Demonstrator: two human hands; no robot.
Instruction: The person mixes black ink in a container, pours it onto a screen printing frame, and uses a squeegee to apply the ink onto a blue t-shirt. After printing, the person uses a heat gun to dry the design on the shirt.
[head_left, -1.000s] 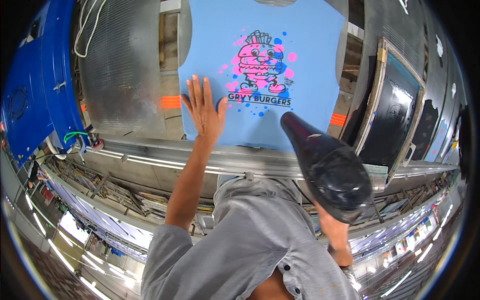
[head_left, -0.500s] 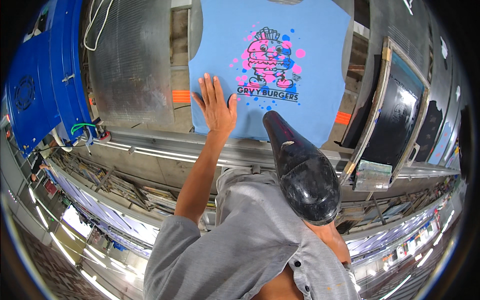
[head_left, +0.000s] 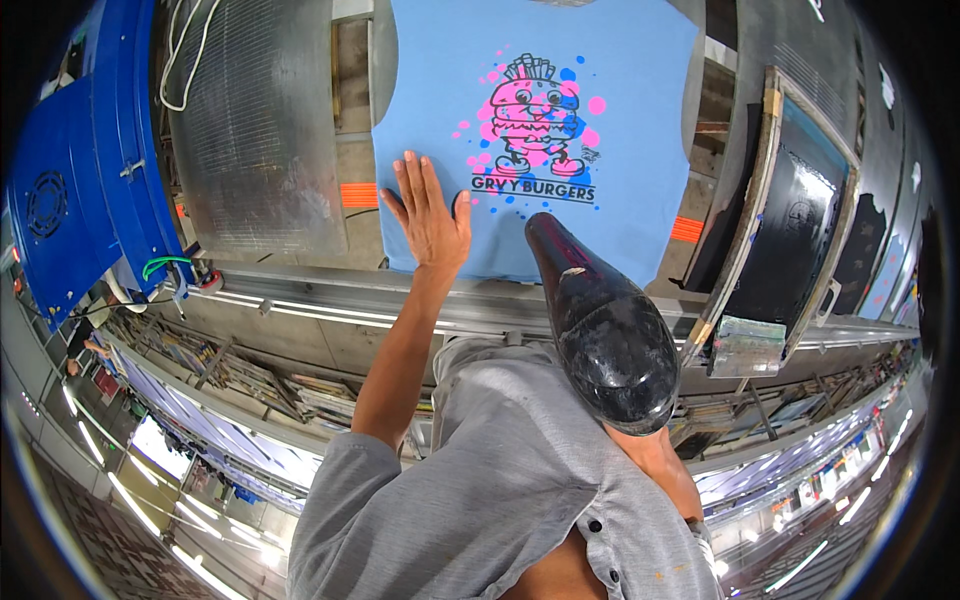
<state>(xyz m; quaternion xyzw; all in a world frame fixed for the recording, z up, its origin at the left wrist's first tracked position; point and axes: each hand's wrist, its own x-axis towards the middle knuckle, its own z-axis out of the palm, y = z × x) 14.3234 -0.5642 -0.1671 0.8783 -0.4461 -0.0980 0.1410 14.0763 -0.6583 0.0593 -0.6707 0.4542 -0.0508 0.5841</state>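
Observation:
A light blue shirt piece [head_left: 640, 100] lies flat on a board in front of me, printed with a pink, blue and black cartoon burger [head_left: 535, 125] above a line of black lettering. My left hand [head_left: 432, 222] rests open on the shirt's near left part, palm down, fingers pointing away and thumb spread. A scuffed black hair dryer [head_left: 600, 320] is in my right hand [head_left: 645, 445], its nozzle aimed at the shirt just below the lettering. Most of that hand, including its fingers, is hidden beneath the dryer body.
To the right, a wooden-framed printing screen [head_left: 800, 215] with black ink leans beside the shirt's board. A bare grey board [head_left: 255, 130] lies to the left, then a blue metal machine [head_left: 85, 170]. A metal rail [head_left: 390, 300] runs along the near side.
The dryer has shifted slightly forward, its nozzle a little closer to the lettering. My left hand stays in the same place on the shirt.

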